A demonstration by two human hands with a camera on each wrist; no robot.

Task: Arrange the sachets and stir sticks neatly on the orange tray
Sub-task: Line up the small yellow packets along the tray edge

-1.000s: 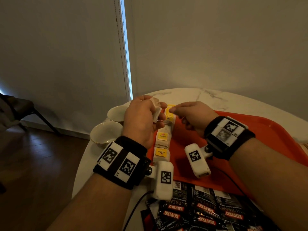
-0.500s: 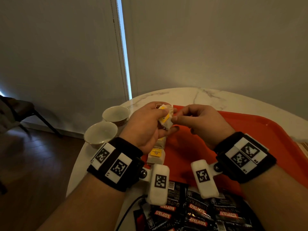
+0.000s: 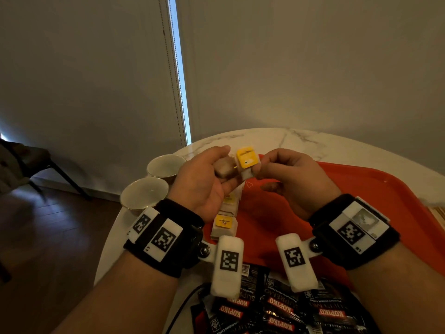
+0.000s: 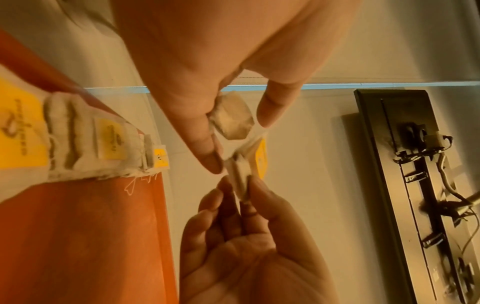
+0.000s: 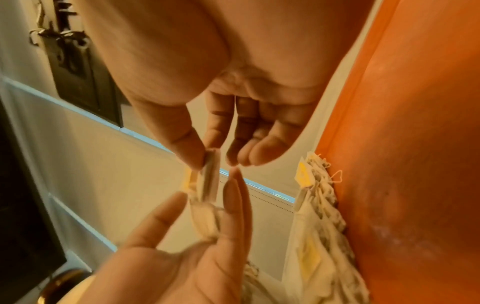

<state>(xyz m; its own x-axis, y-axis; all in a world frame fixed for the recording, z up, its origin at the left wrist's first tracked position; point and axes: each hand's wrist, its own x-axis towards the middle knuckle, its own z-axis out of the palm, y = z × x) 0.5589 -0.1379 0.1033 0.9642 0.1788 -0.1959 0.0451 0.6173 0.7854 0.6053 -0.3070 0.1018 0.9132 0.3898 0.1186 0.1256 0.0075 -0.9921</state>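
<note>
**Hands Holding Two Tea Bags Above Tray**

The left hand [image 3: 204, 182] gripped a tea bag [image 3: 225, 168] between thumb and fingers. The right hand [image 3: 291, 179] pinched a yellow-tagged tea bag [image 3: 246, 162] just beside it. Both were raised above the orange tray [image 3: 361, 201], at its far left. A row of tea bags [image 3: 225, 225] lay along the tray's left edge. Black sachets [image 3: 277, 309] lay nearest on the tabletop [image 3: 301, 141]; two cups [image 3: 144, 196] stood left.

White marble table [image 3: 277, 138] carries orange tray [image 3: 375, 189], two bowls [image 3: 144, 196], coffee sachets [image 3: 277, 307].
</note>
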